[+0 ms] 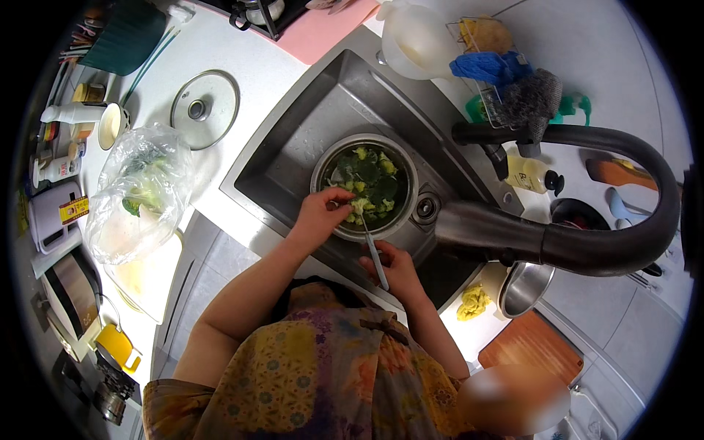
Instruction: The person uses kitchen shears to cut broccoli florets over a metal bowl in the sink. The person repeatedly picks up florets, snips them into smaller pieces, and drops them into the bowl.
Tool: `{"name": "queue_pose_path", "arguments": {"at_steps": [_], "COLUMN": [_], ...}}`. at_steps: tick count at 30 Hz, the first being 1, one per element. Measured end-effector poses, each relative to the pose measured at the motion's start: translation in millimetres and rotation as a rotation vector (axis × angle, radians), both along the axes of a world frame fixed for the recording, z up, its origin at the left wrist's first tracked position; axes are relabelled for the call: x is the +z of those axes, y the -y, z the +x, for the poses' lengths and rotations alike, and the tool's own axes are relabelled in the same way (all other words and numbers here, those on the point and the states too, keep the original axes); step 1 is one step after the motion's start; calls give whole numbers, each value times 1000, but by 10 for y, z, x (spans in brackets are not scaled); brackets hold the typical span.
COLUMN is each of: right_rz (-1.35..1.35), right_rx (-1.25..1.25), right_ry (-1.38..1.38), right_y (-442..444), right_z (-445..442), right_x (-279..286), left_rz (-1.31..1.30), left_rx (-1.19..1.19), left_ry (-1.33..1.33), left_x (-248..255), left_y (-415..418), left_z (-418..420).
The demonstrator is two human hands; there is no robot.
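Note:
My left hand pinches a small broccoli floret over the near side of a round metal bowl. In my right hand is a knife with a light grey handle, its blade pointing up at the floret and seeming to touch it. Several cut broccoli florets lie in the bowl, apparently in water. The bowl stands on the floor of the stainless steel sink, beside the drain.
A dark faucet arches over the sink's right side. On the left counter lie a clear plastic bag holding broccoli and a glass lid. A wooden cutting board, a yellow cloth and a metal pot are at the right.

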State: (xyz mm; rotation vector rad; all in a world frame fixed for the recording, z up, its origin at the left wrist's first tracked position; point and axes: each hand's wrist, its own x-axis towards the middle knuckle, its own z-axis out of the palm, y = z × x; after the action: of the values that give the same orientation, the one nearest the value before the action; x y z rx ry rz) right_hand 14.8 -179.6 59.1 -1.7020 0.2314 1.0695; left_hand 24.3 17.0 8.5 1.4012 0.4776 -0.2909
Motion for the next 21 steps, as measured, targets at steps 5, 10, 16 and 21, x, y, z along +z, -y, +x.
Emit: {"name": "queue_pose_path", "arguments": {"at_steps": [5,10,16,21], "right_rz": [-17,-32,-134,-56], "right_rx": [-42,-39,33,-24], "right_ry": [-31,-55,77,131], "right_y": [-24,22,92,101], "right_z": [-4,-14,-104,-130], "right_x": [35,3,-155,-229], "left_rz": [110,97,65,89], "left_rx": [-47,-52,-77,-117], "left_ry": [-7,42,24,-41], "left_x": [13,-113,-75,-5], "left_y": [19,74,76,52], "left_z": [-6,-43,-16,6]}}
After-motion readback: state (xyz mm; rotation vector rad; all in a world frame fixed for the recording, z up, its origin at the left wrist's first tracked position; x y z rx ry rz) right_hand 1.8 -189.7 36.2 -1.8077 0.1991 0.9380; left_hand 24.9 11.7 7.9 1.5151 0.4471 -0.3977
